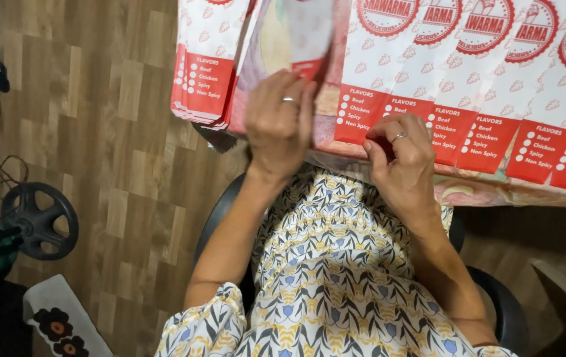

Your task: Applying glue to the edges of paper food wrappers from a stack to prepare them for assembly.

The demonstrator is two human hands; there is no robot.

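Two hands at a row of paper wrappers

Left hand, fingers together, pinches one lifted wrapper at 12 o'clock; right hand, fingers curled, pinches the first of six overlapped wrappers running toward 3 o'clock; one stack at 10 o'clock

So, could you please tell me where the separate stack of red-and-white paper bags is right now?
In the head view, the stack of paper bags lies at the upper left, on the table's left end, just left of the left hand and the lifted bag.
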